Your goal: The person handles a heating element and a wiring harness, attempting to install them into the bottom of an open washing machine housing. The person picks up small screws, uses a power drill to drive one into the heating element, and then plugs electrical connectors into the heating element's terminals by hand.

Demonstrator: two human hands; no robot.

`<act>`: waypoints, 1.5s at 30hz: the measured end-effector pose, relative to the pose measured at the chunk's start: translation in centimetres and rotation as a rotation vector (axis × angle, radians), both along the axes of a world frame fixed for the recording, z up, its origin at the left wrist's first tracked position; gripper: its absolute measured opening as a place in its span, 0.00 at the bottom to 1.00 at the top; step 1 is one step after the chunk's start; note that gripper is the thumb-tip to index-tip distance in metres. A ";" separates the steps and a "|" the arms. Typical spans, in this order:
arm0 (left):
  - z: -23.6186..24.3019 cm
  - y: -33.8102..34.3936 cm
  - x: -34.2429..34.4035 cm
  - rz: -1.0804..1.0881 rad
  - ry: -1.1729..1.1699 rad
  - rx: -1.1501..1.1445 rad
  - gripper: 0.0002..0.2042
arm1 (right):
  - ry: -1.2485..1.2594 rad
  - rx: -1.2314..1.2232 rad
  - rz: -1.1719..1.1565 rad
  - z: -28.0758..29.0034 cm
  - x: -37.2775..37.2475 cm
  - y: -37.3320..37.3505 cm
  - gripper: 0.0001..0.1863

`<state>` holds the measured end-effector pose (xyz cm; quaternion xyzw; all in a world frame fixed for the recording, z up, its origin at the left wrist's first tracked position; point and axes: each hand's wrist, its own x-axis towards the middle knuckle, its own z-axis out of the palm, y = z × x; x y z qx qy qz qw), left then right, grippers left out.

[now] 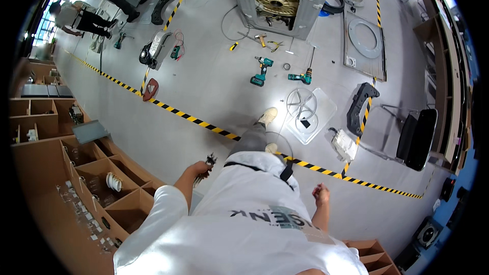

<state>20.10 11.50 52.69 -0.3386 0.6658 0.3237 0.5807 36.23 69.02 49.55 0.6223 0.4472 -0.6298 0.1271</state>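
My left hand (202, 168) is closed around a dark bundle with thin prongs (211, 159); its exact kind is too small to tell. Thin ends of it also hang below the fingers. On the other side of my body, my right hand (321, 193) has its fingers curled in, and what they hold, if anything, cannot be made out. Ahead of my feet, two green cordless drills (261, 71) (301, 77) lie on the grey floor. Further off stands a grey washing machine body (285, 0), its round drum back exposed.
Wooden compartment shelves (102, 173) run along my left. Black-and-yellow tape (193, 119) crosses the floor. To the right are a pulley wheel (301, 103) on a clear sheet, a dark curved counterweight (360, 108), a black chair (417, 140) and a flat panel (364, 46). Two people are at the far left.
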 end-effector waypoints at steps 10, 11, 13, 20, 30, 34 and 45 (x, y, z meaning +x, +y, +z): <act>-0.8 -2.1 2.2 0.111 0.096 -0.019 0.13 | -0.083 0.071 0.122 1.9 -1.7 -1.7 0.15; -0.9 -2.7 1.4 0.102 0.104 -0.012 0.12 | -0.067 0.091 0.118 2.4 -2.5 -2.1 0.15; -1.8 -3.4 -1.1 0.039 0.126 -0.040 0.12 | -0.047 0.122 0.095 2.6 -4.9 -3.0 0.15; -4.3 -9.4 -13.4 -0.059 0.353 -0.019 0.11 | -0.060 0.110 0.171 3.0 -11.6 -11.4 0.15; 8.4 -4.8 -34.5 -0.064 0.593 0.278 0.14 | 0.259 0.200 0.453 5.7 -30.7 -19.6 0.11; 14.5 -0.8 -37.7 -0.038 0.514 0.497 0.15 | 0.568 0.244 0.857 12.8 -43.7 -25.0 0.13; 18.6 -1.7 -46.8 0.181 0.498 0.753 0.11 | 1.008 0.203 1.269 23.4 -64.5 -37.7 0.09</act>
